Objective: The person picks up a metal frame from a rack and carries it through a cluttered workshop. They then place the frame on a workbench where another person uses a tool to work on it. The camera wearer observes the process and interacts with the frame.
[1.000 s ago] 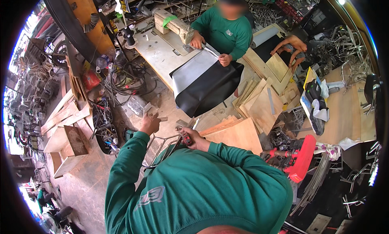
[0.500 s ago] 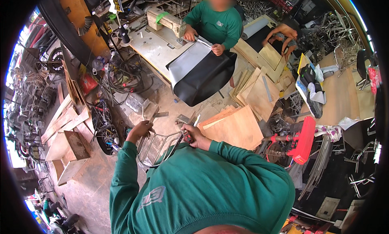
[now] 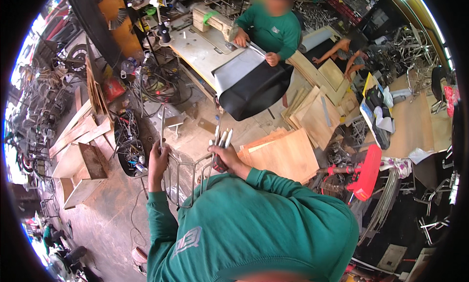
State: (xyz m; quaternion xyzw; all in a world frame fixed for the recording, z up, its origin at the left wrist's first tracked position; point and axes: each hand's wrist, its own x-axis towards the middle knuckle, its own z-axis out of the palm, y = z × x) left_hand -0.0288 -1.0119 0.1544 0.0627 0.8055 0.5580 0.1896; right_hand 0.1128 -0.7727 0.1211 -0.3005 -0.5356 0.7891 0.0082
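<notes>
A bent metal-tube frame (image 3: 181,163) stands up in front of my chest. My left hand (image 3: 159,162) is wrapped round one of its upright tubes on the left side. On the frame's right side my right hand (image 3: 230,161) is closed round a small red-and-black tool (image 3: 219,164), whose exact kind I cannot make out. Several slim, light-coloured marker-like sticks (image 3: 224,139) poke up from the same hand. Whether the right fingers also grip the frame is hidden.
Plywood sheets (image 3: 286,155) lie ahead on the right, beside a red machine (image 3: 366,173). Across from me a person in green works black-and-grey material (image 3: 254,92) at a sewing machine (image 3: 213,23). Another person crouches far right. Tangled cables (image 3: 159,84) and wood scraps (image 3: 80,140) lie left.
My left hand has shifted down and turned upright, and the tube by it now points upward. The sticks in my right hand show more clearly. The whole view has swung slightly.
</notes>
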